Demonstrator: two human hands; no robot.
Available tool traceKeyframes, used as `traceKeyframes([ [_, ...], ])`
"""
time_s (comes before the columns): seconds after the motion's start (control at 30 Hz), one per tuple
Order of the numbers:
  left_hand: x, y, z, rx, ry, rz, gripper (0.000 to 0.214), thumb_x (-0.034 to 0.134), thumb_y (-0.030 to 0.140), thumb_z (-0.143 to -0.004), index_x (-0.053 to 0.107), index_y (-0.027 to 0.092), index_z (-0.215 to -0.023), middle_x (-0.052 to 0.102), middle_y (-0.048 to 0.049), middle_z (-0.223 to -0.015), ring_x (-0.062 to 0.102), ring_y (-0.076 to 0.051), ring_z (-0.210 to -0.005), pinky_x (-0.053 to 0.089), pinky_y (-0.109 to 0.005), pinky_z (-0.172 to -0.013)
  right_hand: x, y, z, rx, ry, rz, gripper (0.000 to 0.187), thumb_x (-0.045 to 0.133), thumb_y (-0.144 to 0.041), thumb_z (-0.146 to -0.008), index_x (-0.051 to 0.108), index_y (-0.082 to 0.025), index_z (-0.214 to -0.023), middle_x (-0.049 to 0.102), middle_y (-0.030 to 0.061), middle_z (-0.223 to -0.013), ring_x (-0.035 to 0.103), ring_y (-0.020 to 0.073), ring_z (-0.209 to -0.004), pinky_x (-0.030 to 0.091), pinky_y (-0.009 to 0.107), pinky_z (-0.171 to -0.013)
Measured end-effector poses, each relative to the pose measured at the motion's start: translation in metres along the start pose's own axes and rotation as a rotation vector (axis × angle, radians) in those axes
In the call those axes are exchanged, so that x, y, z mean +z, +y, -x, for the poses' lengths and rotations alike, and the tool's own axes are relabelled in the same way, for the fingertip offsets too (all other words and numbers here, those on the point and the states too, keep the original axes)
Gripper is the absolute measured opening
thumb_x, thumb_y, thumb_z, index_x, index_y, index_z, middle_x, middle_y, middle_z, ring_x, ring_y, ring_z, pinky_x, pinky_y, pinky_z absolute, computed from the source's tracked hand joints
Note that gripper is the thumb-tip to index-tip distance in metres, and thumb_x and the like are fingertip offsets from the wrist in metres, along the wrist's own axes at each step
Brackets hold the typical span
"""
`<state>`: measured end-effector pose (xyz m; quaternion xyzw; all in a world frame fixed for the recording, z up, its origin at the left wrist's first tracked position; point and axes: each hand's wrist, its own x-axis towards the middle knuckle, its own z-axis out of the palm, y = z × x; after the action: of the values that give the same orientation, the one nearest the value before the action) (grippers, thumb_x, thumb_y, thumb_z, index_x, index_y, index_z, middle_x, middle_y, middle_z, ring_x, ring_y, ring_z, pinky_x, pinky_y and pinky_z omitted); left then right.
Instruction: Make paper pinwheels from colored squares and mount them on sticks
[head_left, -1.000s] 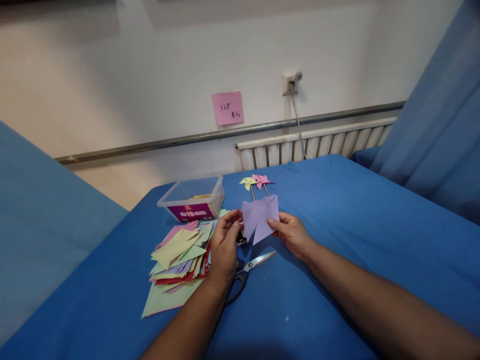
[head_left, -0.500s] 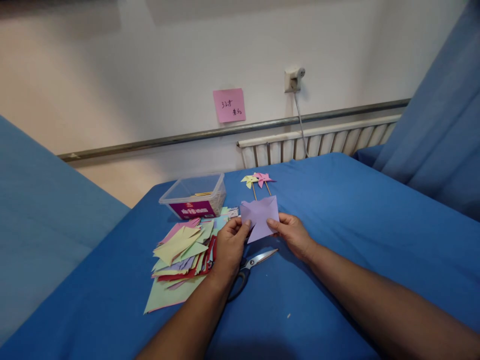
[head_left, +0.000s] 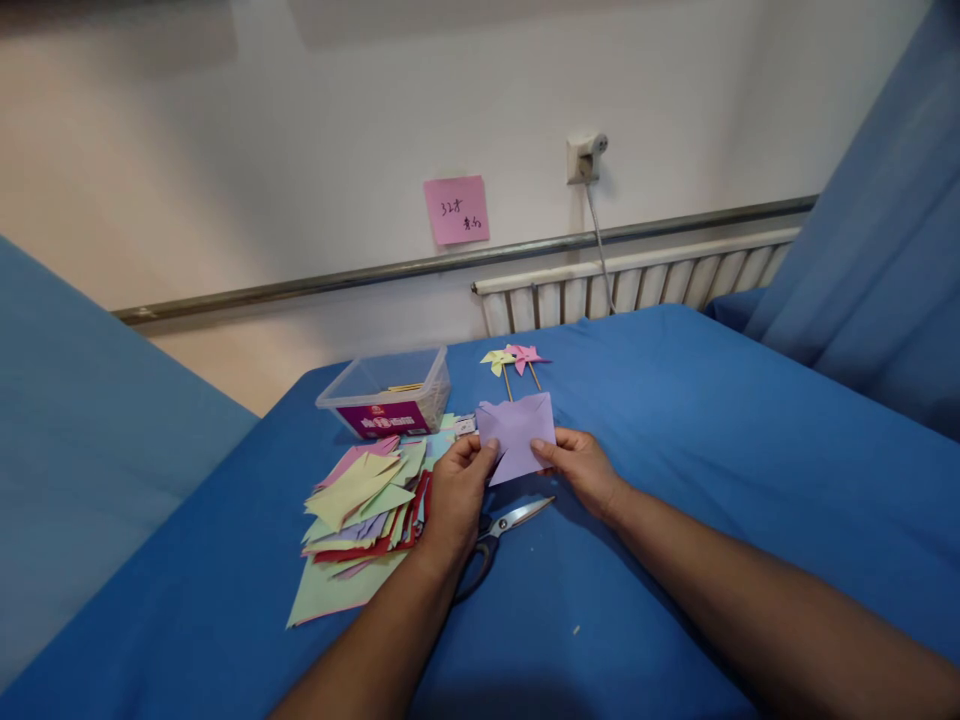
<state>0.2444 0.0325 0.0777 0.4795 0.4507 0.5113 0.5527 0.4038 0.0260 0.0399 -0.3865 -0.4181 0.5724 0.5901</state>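
Observation:
A square of purple paper [head_left: 519, 425], slit in from its corners, is held up between both hands above the table. My left hand [head_left: 463, 485] pinches its left edge, thumb on the front. On the right edge, my right hand [head_left: 583, 463] grips it the same way, with the fingers behind the sheet. Below the paper lies a pair of scissors [head_left: 504, 528] with dark handles, partly hidden by my left wrist. Left of my left hand is a pile of coloured paper pieces [head_left: 364, 500]. Behind the purple sheet lie a yellow pinwheel [head_left: 498, 359] and a pink pinwheel [head_left: 525, 357] on sticks.
A clear plastic box [head_left: 386, 395] with sticks inside stands at the back left of the blue-covered table [head_left: 675, 620]. Blue curtains [head_left: 862, 260] hang at both sides. A pink note [head_left: 456, 210], a socket [head_left: 583, 158] and a radiator [head_left: 645, 275] are at the wall.
Both hands keep hold of the purple paper in nearly the same place. The whole view has shifted very slightly.

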Motion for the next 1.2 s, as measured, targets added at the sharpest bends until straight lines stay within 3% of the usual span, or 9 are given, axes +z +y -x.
traceKeyframes([
  [0.27, 0.002, 0.0, 0.001, 0.018, -0.011, -0.077, 0.028, 0.076, 0.039, -0.063, 0.059, 0.016, -0.065, 0.056, 0.0026, -0.059, 0.046, -0.009, -0.053, 0.037, -0.02, -0.052, -0.005, 0.007, -0.005, 0.005, 0.066, -0.076, 0.036, 0.073, -0.047, -0.07, 0.071, -0.015, -0.086, 0.068, 0.0054, -0.076, 0.056, 0.0157, -0.064, 0.041, 0.029, -0.062],
  [0.5, 0.001, -0.003, 0.001, -0.008, -0.113, -0.124, 0.029, 0.076, 0.039, -0.065, 0.067, 0.014, -0.079, 0.065, -0.0029, -0.073, 0.056, -0.014, -0.065, 0.044, -0.023, -0.062, -0.004, 0.002, -0.005, 0.011, 0.079, -0.254, 0.033, 0.078, -0.042, -0.066, 0.069, -0.017, -0.085, 0.066, 0.0019, -0.071, 0.056, 0.015, -0.065, 0.044, 0.03, -0.066],
  [0.67, -0.004, 0.012, 0.001, -0.024, -0.073, 0.007, 0.037, 0.07, 0.043, -0.071, 0.067, 0.017, -0.097, 0.067, -0.0048, -0.089, 0.061, -0.016, -0.077, 0.046, -0.025, -0.067, -0.012, -0.006, -0.007, -0.031, 0.018, 0.061, 0.03, 0.077, -0.043, -0.066, 0.067, -0.016, -0.074, 0.062, 0.0012, -0.065, 0.051, 0.013, -0.057, 0.039, 0.027, -0.057],
  [0.77, -0.007, 0.017, -0.001, -0.094, -0.114, -0.021, 0.035, 0.073, 0.042, -0.068, 0.068, 0.016, -0.091, 0.067, -0.0038, -0.081, 0.06, -0.015, -0.069, 0.044, -0.023, -0.062, -0.016, -0.009, -0.005, -0.06, -0.094, 0.226, 0.03, 0.075, -0.044, -0.067, 0.065, -0.016, -0.069, 0.06, -0.0005, -0.062, 0.05, 0.0123, -0.056, 0.038, 0.026, -0.055],
  [0.93, -0.007, 0.016, -0.001, -0.156, -0.193, -0.198, 0.03, 0.08, 0.037, -0.06, 0.068, 0.014, -0.075, 0.064, -0.0008, -0.065, 0.055, -0.011, -0.053, 0.039, -0.022, -0.053, -0.016, -0.006, -0.004, -0.034, -0.181, 0.265, 0.029, 0.074, -0.045, -0.068, 0.065, -0.017, -0.07, 0.059, -0.0015, -0.062, 0.05, 0.0117, -0.056, 0.038, 0.025, -0.055],
  [1.03, -0.006, 0.014, -0.001, -0.159, -0.162, -0.18, 0.031, 0.08, 0.037, -0.059, 0.068, 0.014, -0.076, 0.066, -0.0018, -0.066, 0.056, -0.013, -0.053, 0.04, -0.023, -0.052, -0.013, -0.006, -0.004, -0.028, -0.13, 0.185, 0.029, 0.077, -0.043, -0.066, 0.066, -0.018, -0.073, 0.062, -0.001, -0.065, 0.052, 0.0123, -0.058, 0.04, 0.026, -0.057],
  [1.13, -0.005, 0.011, -0.002, -0.148, -0.073, -0.045, 0.034, 0.08, 0.037, -0.059, 0.069, 0.013, -0.08, 0.069, -0.0035, -0.07, 0.059, -0.014, -0.055, 0.044, -0.024, -0.055, -0.007, -0.006, -0.002, 0.023, -0.062, -0.031, 0.034, 0.079, -0.042, -0.064, 0.065, -0.019, -0.084, 0.066, 0.0013, -0.075, 0.058, 0.0139, -0.064, 0.044, 0.028, -0.063],
  [1.2, -0.004, 0.009, -0.002, -0.14, -0.005, 0.07, 0.036, 0.08, 0.035, -0.06, 0.069, 0.012, -0.085, 0.07, -0.0047, -0.074, 0.061, -0.015, -0.06, 0.047, -0.026, -0.059, -0.003, -0.004, 0.002, 0.092, -0.083, -0.115, 0.038, 0.079, -0.042, -0.065, 0.064, -0.019, -0.091, 0.068, 0.0035, -0.084, 0.061, 0.015, -0.07, 0.046, 0.029, -0.065],
])
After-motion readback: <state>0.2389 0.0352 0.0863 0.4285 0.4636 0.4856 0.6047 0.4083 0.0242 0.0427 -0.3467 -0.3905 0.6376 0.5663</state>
